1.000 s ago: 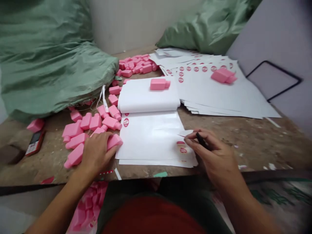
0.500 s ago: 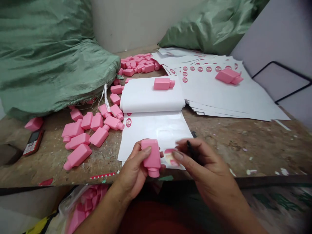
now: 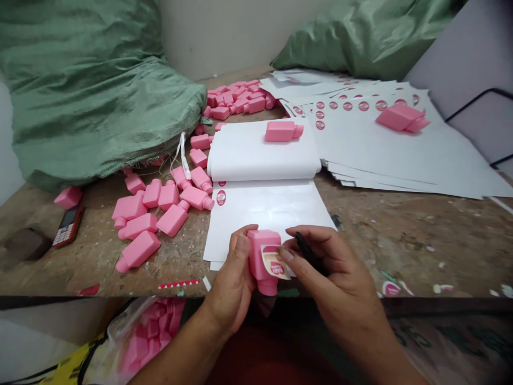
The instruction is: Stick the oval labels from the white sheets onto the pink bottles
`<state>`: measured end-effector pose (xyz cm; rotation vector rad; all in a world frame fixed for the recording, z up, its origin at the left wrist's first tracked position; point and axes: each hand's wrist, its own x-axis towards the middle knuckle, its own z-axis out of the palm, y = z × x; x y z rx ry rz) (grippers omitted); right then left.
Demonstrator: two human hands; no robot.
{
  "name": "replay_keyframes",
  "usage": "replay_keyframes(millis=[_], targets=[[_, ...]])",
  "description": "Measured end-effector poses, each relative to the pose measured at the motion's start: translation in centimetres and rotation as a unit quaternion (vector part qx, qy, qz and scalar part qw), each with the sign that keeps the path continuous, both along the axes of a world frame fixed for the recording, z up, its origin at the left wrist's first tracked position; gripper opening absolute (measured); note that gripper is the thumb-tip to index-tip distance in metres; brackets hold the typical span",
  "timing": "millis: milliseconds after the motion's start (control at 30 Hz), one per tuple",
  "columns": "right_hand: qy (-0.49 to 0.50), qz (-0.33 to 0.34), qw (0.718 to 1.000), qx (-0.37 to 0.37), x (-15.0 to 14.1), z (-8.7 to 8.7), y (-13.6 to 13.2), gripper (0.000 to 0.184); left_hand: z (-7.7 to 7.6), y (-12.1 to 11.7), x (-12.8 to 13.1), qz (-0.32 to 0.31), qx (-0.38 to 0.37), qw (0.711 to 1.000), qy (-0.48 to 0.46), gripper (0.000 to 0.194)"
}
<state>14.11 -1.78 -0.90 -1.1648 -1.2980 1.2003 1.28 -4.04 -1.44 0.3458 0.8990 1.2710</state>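
My left hand (image 3: 230, 283) is closed around a pink plastic bottle (image 3: 259, 259), tilted with its neck pointing down toward me. A white, pink and cream label (image 3: 276, 263) lies against the bottle's front face, its lower right corner standing off. The thumb of my right hand (image 3: 332, 272) is at the label's right edge, pinching it. A slim black tool (image 3: 306, 248) is also tucked in that hand; its tip is hidden. Beneath both hands is a white sticker sheet (image 3: 260, 206), its far part folded back, with an oval sticker (image 3: 221, 197) at its left edge.
Several loose pink bottles (image 3: 138, 251) lie left, with a pile (image 3: 236, 99) farther back. A bottle (image 3: 282, 131) rests on the folded sheet. Printed sheets (image 3: 372, 155) spread right, under another bottle (image 3: 402, 117). Green sacks (image 3: 100, 107), a phone (image 3: 68, 227) and a bag of bottles (image 3: 150, 337) surround.
My left hand picked up a bottle from the left and brought it over the sheet. My right hand lifted the label off the sheet and carried it left onto the bottle.
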Motion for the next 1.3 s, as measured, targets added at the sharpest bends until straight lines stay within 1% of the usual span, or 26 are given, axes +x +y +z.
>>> replay_keyframes(millis=[200,333,667,800,867,933,1033,1067,1100,1133,1200,1233,1300], targets=[[-0.024,-0.005,0.999,0.021,-0.1,-0.5,0.0,0.013,0.1,0.0,0.1,0.007,0.002,1.0,0.003,0.043],[-0.016,-0.004,1.0,0.01,-0.2,-0.7,0.0,0.013,0.1,-0.1,0.1,0.015,0.004,1.0,-0.001,0.044],[-0.014,-0.01,1.0,0.003,-0.3,-0.7,0.1,0.012,0.0,-0.2,0.2,0.016,0.009,1.0,0.007,0.043],[-0.026,-0.009,1.0,0.014,-0.4,-0.6,0.0,0.011,-0.1,-0.4,0.2,-0.006,-0.001,0.999,0.033,0.045],[-0.045,-0.012,0.999,0.028,-0.4,-0.7,0.0,0.01,-0.2,-0.5,0.2,-0.018,-0.004,0.998,0.053,0.049],[-0.093,-0.017,0.994,0.061,-0.1,-0.9,0.0,0.011,-0.4,-0.5,0.2,-0.017,0.003,0.997,0.073,0.049],[-0.205,-0.027,0.967,0.145,0.7,-1.2,0.5,0.015,-0.6,-0.6,0.0,0.002,0.017,0.994,0.11,0.046],[-0.23,-0.034,0.959,0.163,1.1,-1.2,0.7,0.015,-0.6,-0.6,-0.2,0.006,0.015,0.993,0.12,0.046],[-0.239,-0.041,0.956,0.166,1.4,-1.1,0.8,0.014,-0.5,-0.6,-0.3,0.005,0.011,0.992,0.126,0.046],[-0.231,-0.043,0.96,0.152,1.6,-1.0,1.0,0.014,-0.4,-0.7,-0.3,0.001,0.007,0.992,0.127,0.046],[-0.177,-0.028,0.979,0.094,1.8,-0.7,1.1,0.014,-0.2,-0.7,-0.4,-0.013,0.004,0.993,0.12,0.047],[-0.145,-0.01,0.987,0.062,1.8,-0.5,1.1,0.015,-0.1,-0.7,-0.4,-0.021,0.006,0.993,0.116,0.047],[-0.097,0.028,0.995,0.013,1.4,-0.3,1.1,0.02,0.0,-0.9,-0.4,-0.038,0.007,0.993,0.111,0.048]])
